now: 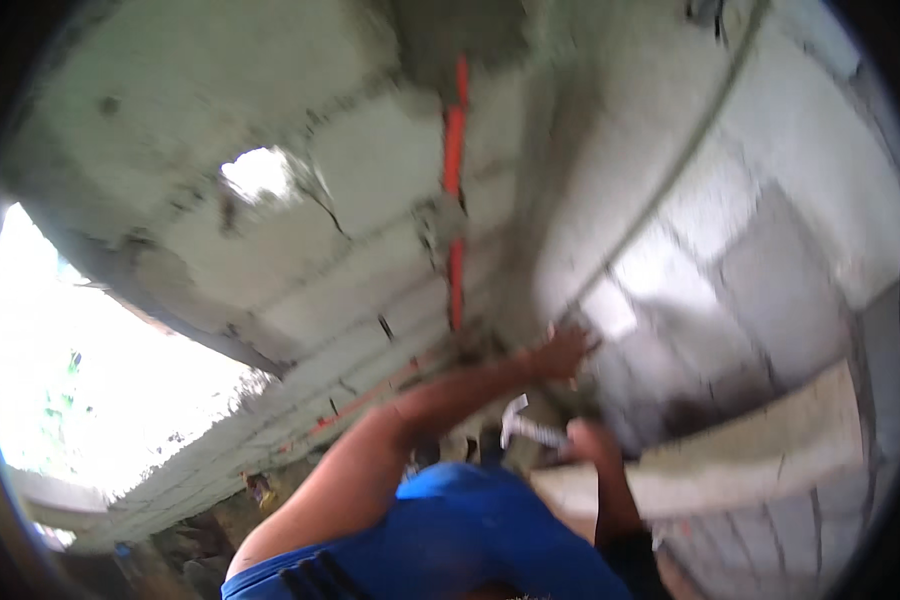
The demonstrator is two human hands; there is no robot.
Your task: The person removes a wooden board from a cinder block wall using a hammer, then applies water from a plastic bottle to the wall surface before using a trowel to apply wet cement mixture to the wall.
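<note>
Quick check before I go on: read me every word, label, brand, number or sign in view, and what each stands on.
None can be read.
Hammer with a pale metal head, in the right hand: too blurred to tell any marking.
Narrow red conduit in the grey block wall: no lettering visible.
Blue cloth shirt: dark stripes, no lettering visible.

One hammer (536,431), two arms (350,470), one shirt (500,530) show.
</note>
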